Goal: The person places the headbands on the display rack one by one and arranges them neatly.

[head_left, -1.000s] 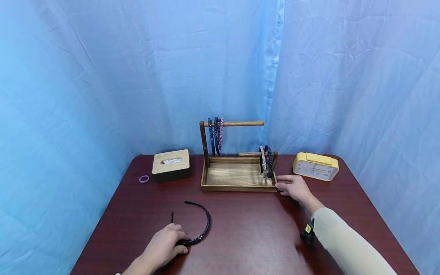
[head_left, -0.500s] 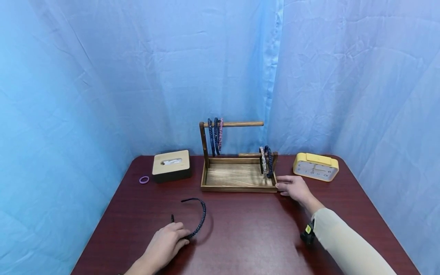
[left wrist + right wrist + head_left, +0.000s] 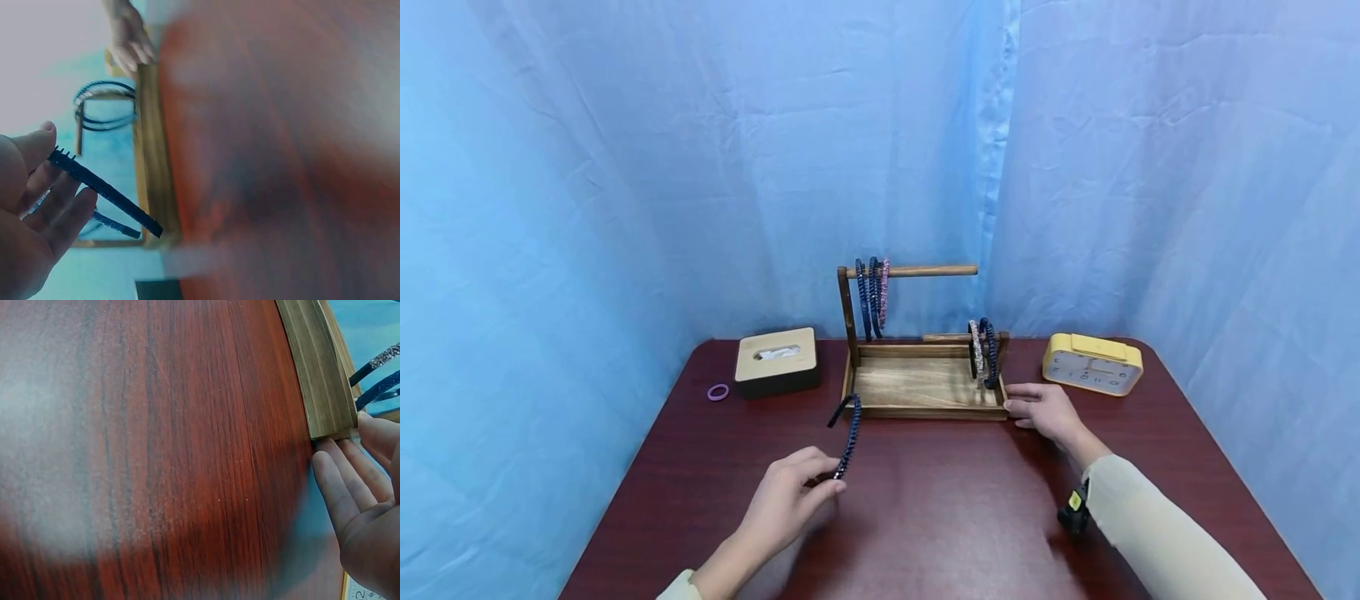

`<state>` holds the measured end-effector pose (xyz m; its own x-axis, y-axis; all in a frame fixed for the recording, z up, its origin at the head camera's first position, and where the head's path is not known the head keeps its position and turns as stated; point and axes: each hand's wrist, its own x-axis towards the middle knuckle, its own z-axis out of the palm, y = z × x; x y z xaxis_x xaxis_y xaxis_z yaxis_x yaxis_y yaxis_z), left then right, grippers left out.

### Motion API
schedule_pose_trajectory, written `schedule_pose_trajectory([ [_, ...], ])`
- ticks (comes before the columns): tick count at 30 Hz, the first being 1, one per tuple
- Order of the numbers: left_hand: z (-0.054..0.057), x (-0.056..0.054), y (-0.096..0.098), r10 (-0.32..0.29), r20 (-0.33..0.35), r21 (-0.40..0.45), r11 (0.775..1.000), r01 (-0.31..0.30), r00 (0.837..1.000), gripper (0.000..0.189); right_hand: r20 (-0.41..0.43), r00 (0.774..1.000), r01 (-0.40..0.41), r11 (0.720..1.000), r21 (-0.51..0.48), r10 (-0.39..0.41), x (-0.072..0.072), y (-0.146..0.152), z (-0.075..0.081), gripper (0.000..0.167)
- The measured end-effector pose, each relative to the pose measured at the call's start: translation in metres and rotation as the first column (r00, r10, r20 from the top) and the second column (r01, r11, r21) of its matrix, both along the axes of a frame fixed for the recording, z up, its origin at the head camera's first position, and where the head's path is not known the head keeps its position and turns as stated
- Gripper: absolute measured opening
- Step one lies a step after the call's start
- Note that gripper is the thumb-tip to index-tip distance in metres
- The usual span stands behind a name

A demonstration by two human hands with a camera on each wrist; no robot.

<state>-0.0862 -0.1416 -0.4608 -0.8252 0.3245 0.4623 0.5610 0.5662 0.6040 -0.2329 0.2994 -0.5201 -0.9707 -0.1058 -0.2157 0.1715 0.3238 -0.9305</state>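
A dark blue beaded headband (image 3: 853, 435) is pinched between the thumb and fingers of my left hand (image 3: 784, 502), lifted above the table in front of the rack's left corner. Its two black ends stick out past the fingers in the left wrist view, where small comb teeth show along one band (image 3: 100, 187). My right hand (image 3: 1047, 414) rests with fairly straight fingers against the right front corner of the wooden rack's tray (image 3: 925, 412). On the high bar (image 3: 932, 271) hang two navy headbands (image 3: 862, 300) and a pink one (image 3: 883, 292). A silvery headband (image 3: 977, 354) and a navy one (image 3: 990, 358) hang on the low bar.
To the rack's left stands a tissue box (image 3: 777, 367) with a light wooden lid, and a purple ring (image 3: 718, 392) lies beside it. A yellow alarm clock (image 3: 1092, 364) stands at the right. Blue curtains (image 3: 820, 150) surround the dark red table (image 3: 940, 517).
My left hand has raised the headband off the table and carried it forward and to the right, turning it more upright. The right hand has stayed at the tray's corner.
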Motion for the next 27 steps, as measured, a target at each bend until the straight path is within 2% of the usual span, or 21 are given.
schedule_pose_trajectory([
  [3,0.008,-0.007,0.015,-0.006,0.043,0.082,0.997,0.003,0.999,0.022,0.01,1.0,0.008,1.0,-0.014,-0.008,0.0,0.0,-0.002,0.053],
  [7,0.022,-0.018,0.035,0.001,0.086,0.148,0.989,-0.014,0.996,0.024,0.012,1.0,0.011,1.0,-0.013,-0.011,0.001,0.0,-0.002,0.053],
  [11,0.034,-0.031,0.053,0.028,0.129,0.216,0.975,-0.055,0.991,0.023,0.009,1.0,0.004,1.0,-0.002,-0.004,0.001,0.002,-0.001,0.053],
  [14,0.039,-0.042,0.063,0.056,0.157,0.271,0.958,-0.097,0.986,0.021,0.013,1.0,0.007,1.0,0.001,-0.007,0.0,0.002,-0.002,0.053],
  [19,0.042,-0.059,0.073,0.102,0.202,0.356,0.919,-0.17,0.974,0.021,0.006,1.0,0.002,1.0,0.002,-0.002,0.0,0.002,0.0,0.053],
  [27,0.037,-0.088,0.086,0.14,0.276,0.426,0.869,-0.252,0.951,0.02,-0.012,1.0,-0.006,1.0,0.006,0.006,0.001,0.001,0.003,0.052],
])
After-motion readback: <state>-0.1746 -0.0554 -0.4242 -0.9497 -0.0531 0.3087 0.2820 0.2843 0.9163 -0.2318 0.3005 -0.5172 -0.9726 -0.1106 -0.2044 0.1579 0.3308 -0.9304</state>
